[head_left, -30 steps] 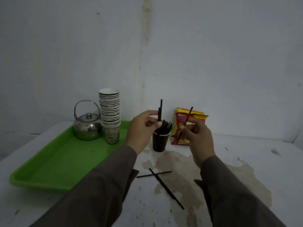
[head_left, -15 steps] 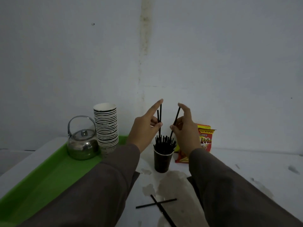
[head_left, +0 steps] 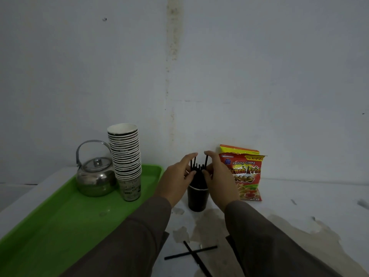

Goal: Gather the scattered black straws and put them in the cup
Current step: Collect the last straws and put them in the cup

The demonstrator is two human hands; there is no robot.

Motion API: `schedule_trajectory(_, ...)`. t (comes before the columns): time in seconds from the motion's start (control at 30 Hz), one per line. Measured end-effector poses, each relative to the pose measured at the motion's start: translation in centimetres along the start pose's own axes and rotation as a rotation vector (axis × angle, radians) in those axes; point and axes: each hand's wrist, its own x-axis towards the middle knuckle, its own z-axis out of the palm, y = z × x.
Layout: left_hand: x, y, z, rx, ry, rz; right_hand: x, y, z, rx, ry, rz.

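Pale, stained wall rises behind a white table (head_left: 299, 196) marked with brownish patches. At the centre stands a dark paper cup (head_left: 197, 198) holding a bundle of black plastic straws (head_left: 196, 170) that poke upright above its rim. The person's left hand (head_left: 176, 180) and right hand (head_left: 218, 179) flank the bundle, fingers curled loosely around the straw tops; the left thumb and fingers touch the straws, and the right fingertips rest against one leaning straw. Both hands hide the cup's upper sides. Two loose black straws (head_left: 191, 252) lie crossed on the table nearer the viewer, between the brown sleeves. Just right of the cup leans a red and yellow French fries snack packet (head_left: 247, 176), partly behind the right hand. To the left, a green plastic tray (head_left: 60, 216) carries a steel kettle (head_left: 95, 176) and a tall stack of paper cups (head_left: 125, 156).
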Motion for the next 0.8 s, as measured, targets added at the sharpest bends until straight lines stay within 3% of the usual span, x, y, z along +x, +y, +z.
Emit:
schedule_trajectory(0.4, 0.0, 1.6, -0.3, 0.301, -0.053, 0.043, -1.2, 1.1, 0.3, -0.083, -0.028, -0.067)
schedule_trajectory(0.53, 0.3, 2.6, -1.5, 0.3, -0.074, 0.003, -0.9, 0.1, -1.0, -0.071, -0.001, -0.062)
schedule_trajectory(0.8, -5.0, 4.9, -2.8, 0.17, 0.083, 0.054, -3.9, -1.4, -4.7, 0.088, 0.177, 0.013)
